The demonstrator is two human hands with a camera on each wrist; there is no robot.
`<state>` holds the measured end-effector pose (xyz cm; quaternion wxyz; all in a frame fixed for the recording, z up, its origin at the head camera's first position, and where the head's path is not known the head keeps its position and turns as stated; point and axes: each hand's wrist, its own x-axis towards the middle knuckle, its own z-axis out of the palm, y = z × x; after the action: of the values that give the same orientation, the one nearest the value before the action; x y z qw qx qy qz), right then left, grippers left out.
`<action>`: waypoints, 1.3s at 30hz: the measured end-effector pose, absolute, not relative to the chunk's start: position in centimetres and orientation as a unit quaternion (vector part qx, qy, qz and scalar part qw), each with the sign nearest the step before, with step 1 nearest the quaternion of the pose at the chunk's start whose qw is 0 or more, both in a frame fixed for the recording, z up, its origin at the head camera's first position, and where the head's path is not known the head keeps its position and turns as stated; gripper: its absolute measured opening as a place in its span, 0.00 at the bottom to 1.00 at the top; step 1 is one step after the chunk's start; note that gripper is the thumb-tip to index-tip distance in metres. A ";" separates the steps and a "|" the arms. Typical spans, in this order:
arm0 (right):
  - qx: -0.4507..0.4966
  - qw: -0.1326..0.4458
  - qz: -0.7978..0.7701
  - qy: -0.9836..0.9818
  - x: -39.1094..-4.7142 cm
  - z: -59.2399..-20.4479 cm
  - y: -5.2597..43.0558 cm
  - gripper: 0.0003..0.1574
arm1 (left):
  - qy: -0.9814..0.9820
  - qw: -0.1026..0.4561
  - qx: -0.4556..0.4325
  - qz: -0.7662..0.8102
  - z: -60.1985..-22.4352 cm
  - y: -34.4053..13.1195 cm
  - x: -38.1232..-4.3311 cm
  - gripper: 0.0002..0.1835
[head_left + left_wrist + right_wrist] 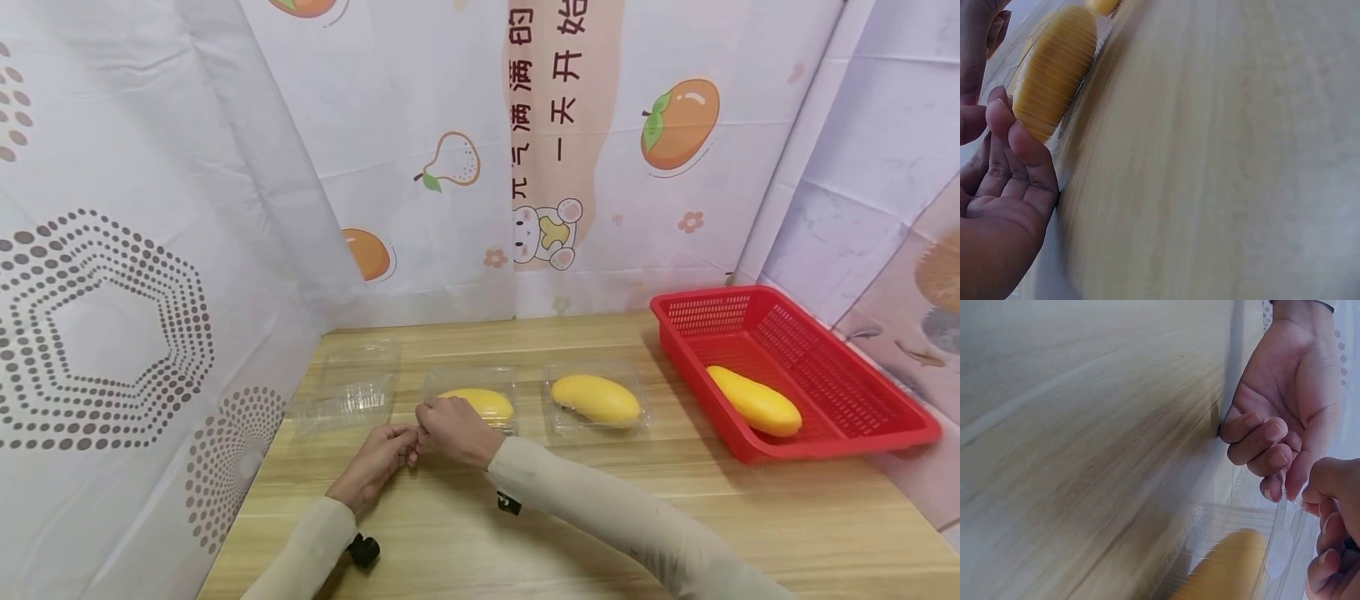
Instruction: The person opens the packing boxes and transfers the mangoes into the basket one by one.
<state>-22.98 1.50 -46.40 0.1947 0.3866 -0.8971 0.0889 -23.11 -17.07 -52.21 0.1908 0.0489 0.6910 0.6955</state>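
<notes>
A clear plastic clamshell box (1280, 547) with a yellow mango (489, 406) inside stands at the middle of the table, its lid lying over the fruit. At the box's front left corner my left hand (378, 460) pinches the rim between thumb and index finger, the other fingers curled. My right hand (459, 429) meets it there from above, thumb and bent fingers gripping the same edge; it hides part of the box in the head view. Ribbed plastic covers the mango (1057, 69) in the left wrist view.
To the right sits another clear box (643, 419) holding a mango (596, 400). An open clear box (360, 392) lies on the left. A red plastic basket (840, 350) at the far right contains one mango (753, 402). Printed cloth (420, 83) hangs behind the wooden table (450, 533).
</notes>
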 end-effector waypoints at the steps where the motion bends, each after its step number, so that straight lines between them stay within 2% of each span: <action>1: 0.387 0.199 0.086 -0.896 -22.9 -46.4 1.5 0.13 | 0.692 0.189 0.046 0.695 -52.2 -17.0 -23.1 0.16; 8: 0.392 0.236 0.043 -0.888 -22.4 -46.6 2.1 0.10 | 0.702 0.172 0.033 0.690 -52.2 -16.8 -23.2 0.15; 14: 0.403 0.266 -0.013 -0.876 -21.8 -47.3 3.0 0.03 | 0.706 0.171 0.026 0.687 -52.0 -16.6 -23.3 0.15; 23: 0.403 0.303 -0.006 -0.863 -21.5 -47.5 4.0 0.05 | 0.708 0.190 0.048 0.678 -51.4 -16.6 -23.4 0.16; 32: 0.377 0.281 -0.022 -0.882 -20.9 -47.5 5.8 0.03 | 0.714 0.202 0.072 0.666 -52.0 -17.0 -23.7 0.20; 39: 0.364 0.335 -0.028 -0.869 -21.0 -47.6 6.8 0.09 | 0.714 0.207 0.078 0.664 -51.7 -16.9 -23.6 0.21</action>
<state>-20.98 6.82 -47.56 0.3350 0.3642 -0.8685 -0.0276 -23.63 -16.89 -51.74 0.2067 0.0783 0.7139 0.6644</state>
